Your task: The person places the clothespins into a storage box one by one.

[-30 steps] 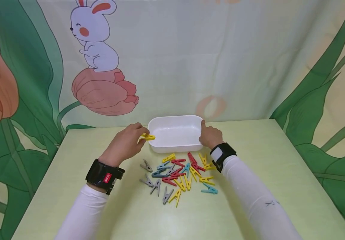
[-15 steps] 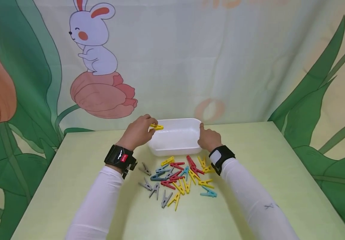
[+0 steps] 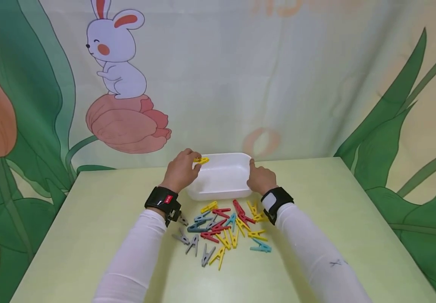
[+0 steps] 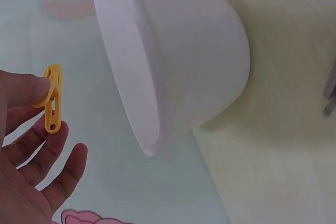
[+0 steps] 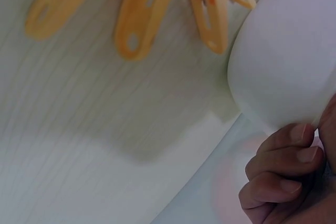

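Observation:
A white plastic tub [image 3: 223, 195] stands near the back of the table. Over its left rim, my left hand [image 3: 182, 171] pinches a yellow clothespin [image 3: 201, 160]. Thumb and fingertips hold that clothespin in the left wrist view, with the other fingers spread loosely below. At the opposite end, my right hand [image 3: 262, 180] grips the tub's right rim. Its curled fingers [image 5: 281, 153] press the outer wall in the right wrist view; the thumb is mostly out of sight there. Inside the tub, the visible floor is bare white.
Several loose clothespins lie in front of the tub: red ones [image 3: 219, 227], yellow ones [image 3: 256, 235], grey ones [image 3: 207, 256] and blue ones [image 3: 260, 245]. My left wrist band [image 3: 163, 202] partly covers a grey one. A printed curtain [image 3: 218, 84] hangs behind the table [image 3: 100, 219].
My left hand has carried the yellow clothespin rightward and up, from beside the tub to over its left end. The right hand keeps its grip on the rim.

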